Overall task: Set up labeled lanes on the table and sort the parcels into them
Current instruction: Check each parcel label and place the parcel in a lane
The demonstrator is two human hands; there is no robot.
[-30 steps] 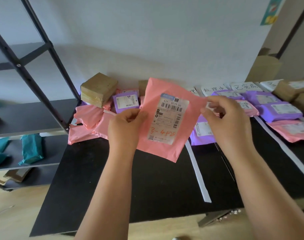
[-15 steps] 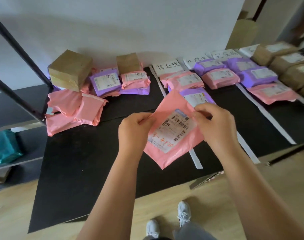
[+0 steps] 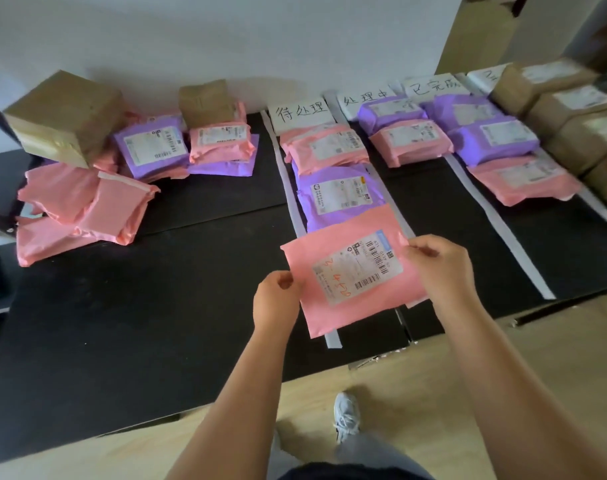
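A flat pink parcel (image 3: 347, 244) with a white shipping label lies low over the front of the first lane, label up. My left hand (image 3: 276, 299) pinches its left edge and my right hand (image 3: 440, 268) pinches its right edge. Behind it in the same lane lie a purple parcel (image 3: 336, 194) and a pink parcel (image 3: 326, 145), below a handwritten paper label (image 3: 300, 114). White tape strips (image 3: 283, 168) mark the lanes on the black table (image 3: 156, 306).
An unsorted heap of pink and purple parcels (image 3: 87, 199) and two cardboard boxes (image 3: 63, 116) fills the back left. Two more labelled lanes to the right hold purple and pink parcels (image 3: 489, 142). Brown boxes (image 3: 579, 112) line the far right. My shoe (image 3: 347, 415) stands on the wooden floor.
Both hands have brought the pink parcel down from in front of me and to the right, onto the front of the first lane. My view has tilted down towards the table.
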